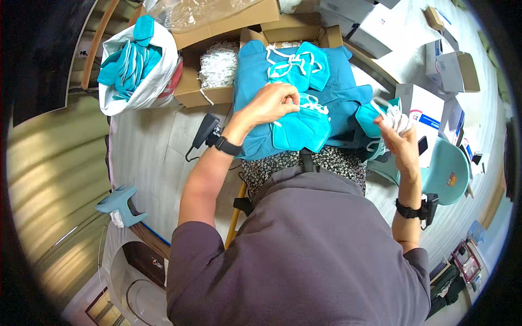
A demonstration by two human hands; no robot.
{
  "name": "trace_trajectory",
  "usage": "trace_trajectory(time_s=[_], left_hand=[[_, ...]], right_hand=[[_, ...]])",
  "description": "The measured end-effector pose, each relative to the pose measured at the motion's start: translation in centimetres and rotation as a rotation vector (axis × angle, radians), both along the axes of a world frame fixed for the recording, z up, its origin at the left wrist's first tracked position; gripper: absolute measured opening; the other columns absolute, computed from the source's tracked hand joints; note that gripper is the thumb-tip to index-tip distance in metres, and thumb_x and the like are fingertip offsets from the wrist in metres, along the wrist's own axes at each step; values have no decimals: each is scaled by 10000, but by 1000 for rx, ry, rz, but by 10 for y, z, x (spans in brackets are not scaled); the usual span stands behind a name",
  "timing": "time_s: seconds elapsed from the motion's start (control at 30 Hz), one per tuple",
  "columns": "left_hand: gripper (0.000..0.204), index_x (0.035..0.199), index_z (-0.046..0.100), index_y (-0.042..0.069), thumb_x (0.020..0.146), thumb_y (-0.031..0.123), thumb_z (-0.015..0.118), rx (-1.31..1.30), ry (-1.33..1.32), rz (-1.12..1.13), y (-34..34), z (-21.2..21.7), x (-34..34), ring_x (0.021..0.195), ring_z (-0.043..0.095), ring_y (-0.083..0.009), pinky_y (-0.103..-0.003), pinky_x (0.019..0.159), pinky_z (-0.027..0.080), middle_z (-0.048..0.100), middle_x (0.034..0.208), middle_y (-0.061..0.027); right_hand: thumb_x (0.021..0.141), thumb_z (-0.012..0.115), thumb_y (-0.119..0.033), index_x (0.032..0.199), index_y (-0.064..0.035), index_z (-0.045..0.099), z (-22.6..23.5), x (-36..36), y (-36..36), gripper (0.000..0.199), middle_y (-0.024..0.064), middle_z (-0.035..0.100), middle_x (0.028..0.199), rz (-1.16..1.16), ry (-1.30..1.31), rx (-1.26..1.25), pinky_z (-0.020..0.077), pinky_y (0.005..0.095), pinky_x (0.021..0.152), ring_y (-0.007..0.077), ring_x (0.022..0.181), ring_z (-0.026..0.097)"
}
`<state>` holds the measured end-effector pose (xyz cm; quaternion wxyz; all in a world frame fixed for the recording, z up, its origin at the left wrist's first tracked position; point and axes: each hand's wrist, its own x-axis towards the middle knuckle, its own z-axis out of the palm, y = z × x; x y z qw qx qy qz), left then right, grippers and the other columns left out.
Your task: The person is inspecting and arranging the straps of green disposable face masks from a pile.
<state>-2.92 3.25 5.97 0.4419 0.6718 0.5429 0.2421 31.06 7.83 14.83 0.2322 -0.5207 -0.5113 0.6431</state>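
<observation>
Our left hand (pixel 272 104) reaches over the work with its thumb and fingertips drawn together, leaving hardly a gap, at the upper edge of a teal mask (pixel 304 135). We cannot tell whether they pinch a strap or the mask's edge. The mask lies flat, just below and to the right of those fingertips, its white straps looped along its top.

Our right hand (pixel 403 148) is raised, its fingers curled closed around a bundle of white straps (pixel 399 120), whose loops stick up past the fingertips. Just to the left of these fingers is a second teal mask (pixel 368 118).

Above and to the right of our left fingers, more teal masks (pixel 319 68) with white straps lie together. A teal cloth (pixel 342 71) spreads beneath them and the first mask, between our two hands.

Beyond our left fingers, up and to the left, stands a cardboard box (pixel 187 81) filled with a tangle of white straps (pixel 218 66); farther left, a white sack (pixel 166 54) holds a heap of teal pieces (pixel 130 68). To the right of our right fingers, well apart, stands a pale teal chair (pixel 447 173), and white cartons (pixel 379 31) stand above them.
</observation>
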Motion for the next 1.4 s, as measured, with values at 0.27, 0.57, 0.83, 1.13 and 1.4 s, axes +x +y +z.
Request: trace_trajectory(time_s=[0.27, 0.57, 0.83, 1.13, 1.4], left_hand=[[139, 858, 646, 30, 835, 134, 734, 109, -395, 242, 6, 36, 40, 726, 522, -54, -261, 643, 421, 589, 738, 42], [303, 894, 612, 50, 774, 214, 836, -102, -619, 184, 4, 46, 82, 698, 477, -40, -215, 632, 412, 531, 727, 62], [225, 894, 693, 43, 764, 176, 820, 55, -505, 16, -3, 44, 100, 776, 531, -120, -259, 699, 436, 594, 903, -23], [331, 729, 608, 61, 963, 293, 579, 176, -1660, -9, -2, 94, 24, 850, 552, -217, -354, 757, 450, 594, 820, -62], [346, 782, 568, 61, 1012, 307, 490, -348, -825, 240, 3, 88, 68, 641, 549, -108, -252, 588, 419, 598, 735, -52]], right_hand=[[845, 753, -191, 1011, -8, 652, -17, -68, -25, 268, -5, 613, 828, 122, 3, 378, 422, 283, 649, 97, 746, 511], [942, 657, -143, 1037, -4, 680, -3, -41, 9, 170, -4, 680, 948, -228, 109, 316, 474, 226, 739, 51, 826, 575], [942, 654, -149, 976, -38, 685, -6, -32, 18, 120, -7, 678, 931, -299, 185, 224, 463, 215, 758, 49, 826, 579], [949, 638, -154, 1036, -26, 666, -9, 15, 24, 157, -1, 677, 886, -270, 133, 128, 489, 212, 630, 50, 727, 601], [909, 688, -312, 889, -58, 649, -49, 72, 55, 258, -89, 437, 589, -636, 169, -5, 188, 190, 424, 8, 451, 307]])
